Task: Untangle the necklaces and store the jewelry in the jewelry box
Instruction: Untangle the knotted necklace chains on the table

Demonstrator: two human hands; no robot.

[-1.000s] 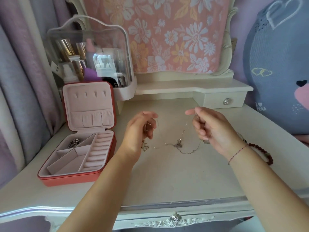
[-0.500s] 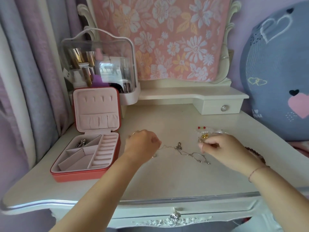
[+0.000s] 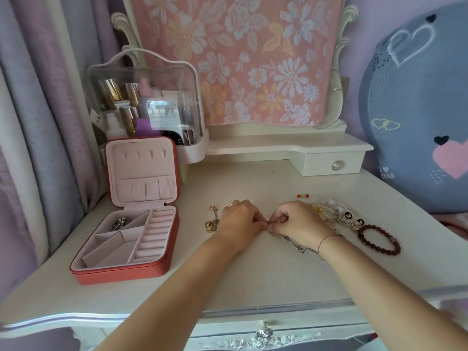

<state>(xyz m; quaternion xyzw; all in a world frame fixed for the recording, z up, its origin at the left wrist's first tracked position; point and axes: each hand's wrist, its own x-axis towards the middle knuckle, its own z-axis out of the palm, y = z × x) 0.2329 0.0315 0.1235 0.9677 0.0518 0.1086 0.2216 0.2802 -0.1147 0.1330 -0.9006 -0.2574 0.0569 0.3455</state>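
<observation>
Necklaces: a silver chain [image 3: 291, 241] lies on the desk [image 3: 253, 274] under the right wrist, its upper end pinched between both hands; a gold chain [image 3: 212, 222] lies bunched just left of the left hand.
Left hand [image 3: 240, 221]: grip closed, fingertips pinching the silver chain's end.
Right hand [image 3: 296, 221]: grip closed on the same spot, knuckles nearly touching the left hand's.
Step in hand: judged to be picking apart a knot or clasp; the detail is too small to tell.
Next move: likely small, gentle pulls with the fingertips, since thin links kink easily.
Jewelry box [image 3: 119, 269]: open at desk's left, lid upright; a silver piece [image 3: 119, 223] sits in the back-left compartment, other compartments and ring rolls look bare.
Waiting: pale beaded strands [image 3: 331, 211] and a dark bead bracelet [image 3: 379, 239] lie right of the hands.
Clear case [image 3: 144, 105]: behind the box, holds cosmetics.
</observation>
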